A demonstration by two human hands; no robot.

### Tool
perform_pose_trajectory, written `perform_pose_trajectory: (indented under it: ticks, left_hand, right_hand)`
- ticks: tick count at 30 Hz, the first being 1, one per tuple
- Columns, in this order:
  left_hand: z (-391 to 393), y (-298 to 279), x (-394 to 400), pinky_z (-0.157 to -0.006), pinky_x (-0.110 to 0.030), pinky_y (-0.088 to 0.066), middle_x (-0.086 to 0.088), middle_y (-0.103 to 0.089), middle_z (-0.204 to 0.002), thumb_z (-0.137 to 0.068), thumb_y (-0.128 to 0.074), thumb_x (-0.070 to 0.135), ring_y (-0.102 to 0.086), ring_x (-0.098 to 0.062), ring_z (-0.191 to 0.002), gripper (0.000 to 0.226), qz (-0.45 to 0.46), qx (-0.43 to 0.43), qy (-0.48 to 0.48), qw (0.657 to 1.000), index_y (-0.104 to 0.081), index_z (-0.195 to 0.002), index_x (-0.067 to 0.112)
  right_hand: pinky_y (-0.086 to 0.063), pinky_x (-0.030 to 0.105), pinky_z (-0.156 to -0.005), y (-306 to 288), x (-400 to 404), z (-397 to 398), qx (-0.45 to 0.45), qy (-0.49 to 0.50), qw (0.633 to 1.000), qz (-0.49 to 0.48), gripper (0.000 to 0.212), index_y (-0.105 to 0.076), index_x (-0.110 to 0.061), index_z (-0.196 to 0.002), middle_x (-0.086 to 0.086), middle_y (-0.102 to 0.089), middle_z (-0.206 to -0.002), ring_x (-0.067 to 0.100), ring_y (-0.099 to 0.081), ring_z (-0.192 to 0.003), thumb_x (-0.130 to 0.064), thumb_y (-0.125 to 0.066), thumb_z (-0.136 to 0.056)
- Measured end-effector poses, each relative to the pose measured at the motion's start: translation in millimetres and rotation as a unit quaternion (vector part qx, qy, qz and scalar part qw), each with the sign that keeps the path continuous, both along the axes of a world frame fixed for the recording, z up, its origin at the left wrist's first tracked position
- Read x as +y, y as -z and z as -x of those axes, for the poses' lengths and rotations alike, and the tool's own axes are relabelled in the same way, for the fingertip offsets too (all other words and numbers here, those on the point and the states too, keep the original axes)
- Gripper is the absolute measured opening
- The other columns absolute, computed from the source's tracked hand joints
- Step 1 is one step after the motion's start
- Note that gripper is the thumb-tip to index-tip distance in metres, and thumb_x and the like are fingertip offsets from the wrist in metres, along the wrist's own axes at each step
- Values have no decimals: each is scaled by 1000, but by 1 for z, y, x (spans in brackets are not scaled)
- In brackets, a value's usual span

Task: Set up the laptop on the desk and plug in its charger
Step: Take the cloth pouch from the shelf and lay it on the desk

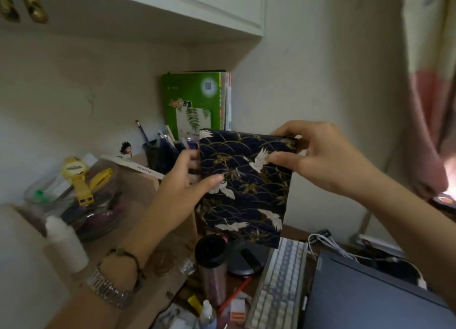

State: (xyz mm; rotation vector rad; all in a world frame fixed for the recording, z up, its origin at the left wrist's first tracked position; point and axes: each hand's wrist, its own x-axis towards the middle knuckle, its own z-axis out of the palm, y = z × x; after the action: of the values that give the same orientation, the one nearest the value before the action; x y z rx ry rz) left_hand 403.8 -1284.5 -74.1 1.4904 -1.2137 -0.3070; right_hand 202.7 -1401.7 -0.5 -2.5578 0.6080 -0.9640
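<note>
A dark navy fabric pouch [249,200] printed with white cranes and gold waves is held up in the air over the desk. My left hand [182,188] pinches its left edge, thumb on the front. My right hand [318,156] grips its top right corner, thumb on the front and fingers over the top. The closed dark blue-grey laptop [365,296] lies on the desk at the lower right, below my right forearm. A white cable [328,244] runs behind the laptop near the wall. No charger brick is clearly visible.
A white and grey keyboard [278,284] lies left of the laptop. A dark tumbler [212,267] and a grey stand base [244,259] sit under the pouch. Pen holder [162,153], green book [192,104], yellow watch [76,175] and small bottles crowd the left. A white cabinet [197,5] hangs overhead.
</note>
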Motion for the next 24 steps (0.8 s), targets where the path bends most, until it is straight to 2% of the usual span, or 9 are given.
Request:
perform_pose_trajectory:
  ticks: [3,6,8,12,15,17,19,21,24]
  left_hand:
    - [33,32,-8,-76,-14,-53,26,-65,-105,-61,-70,49,-63,1,-98,48,2,90,63,994,-47,-103,42]
    - [67,58,-13,-75,-16,-53,23,-66,-108,-64,-71,44,-64,-3,-100,45,9,149,94,984,-49,-102,47]
    - [88,72,-15,-73,-19,-55,21,-67,-107,-65,-70,44,-65,-5,-98,40,8,181,105,978,-50,-99,49]
    - [131,101,-17,-70,-25,-57,16,-69,-105,-63,-68,45,-67,-8,-96,40,-13,243,110,964,-52,-100,44]
    - [157,128,-18,-70,-30,-57,11,-70,-104,-61,-69,44,-68,-11,-95,43,-40,297,100,949,-54,-102,38]
    - [171,145,-18,-64,-26,-57,9,-71,-102,-62,-69,41,-69,-11,-90,41,-64,311,91,944,-56,-102,36]
    - [183,163,-18,-68,-33,-59,5,-70,-105,-60,-71,44,-69,-14,-91,43,-100,308,87,942,-58,-100,36]
    - [195,182,-16,-81,-46,-56,2,-68,-110,-58,-72,49,-67,-17,-97,49,-134,293,74,944,-57,-103,39]
    - [211,210,-13,-83,-40,-54,12,-63,-110,-59,-72,51,-63,-6,-99,49,-164,244,52,954,-51,-103,51]
  right_hand:
    - [-51,35,-79,17,-3,34,19,1,999,-44,20,-66,-23,-96,1,-71,-91,21,-65,-82,-25,-72,-77]
    - [-54,34,-78,37,-8,66,6,2,995,-100,21,-64,-25,-95,-2,-69,-94,18,-67,-80,-26,-73,-75]
    - [-56,38,-76,53,-10,87,-46,14,989,-141,34,-61,-26,-103,-1,-66,-99,18,-66,-80,-33,-74,-72]
    - [-53,22,-55,102,-3,128,-160,-22,951,-265,57,-41,-34,-117,4,-56,-99,12,-63,-70,-28,-75,-71]
    - [-55,26,-74,155,10,169,-147,-17,935,-323,70,-34,-42,-122,-2,-53,-106,11,-65,-81,-29,-75,-67]
    - [-54,33,-83,186,18,192,-100,5,935,-341,71,-32,-47,-124,-4,-52,-111,14,-64,-90,-26,-75,-72]
    - [-55,33,-77,211,22,208,-69,19,932,-355,71,-30,-48,-125,-5,-52,-109,11,-64,-84,-18,-73,-77]
    - [-54,27,-68,231,26,218,-65,29,917,-392,70,-30,-45,-127,-3,-54,-108,11,-65,-81,-14,-70,-80]
    - [-54,23,-67,262,34,231,-64,67,893,-441,66,-32,-45,-125,-7,-54,-110,6,-65,-84,-11,-68,-81]
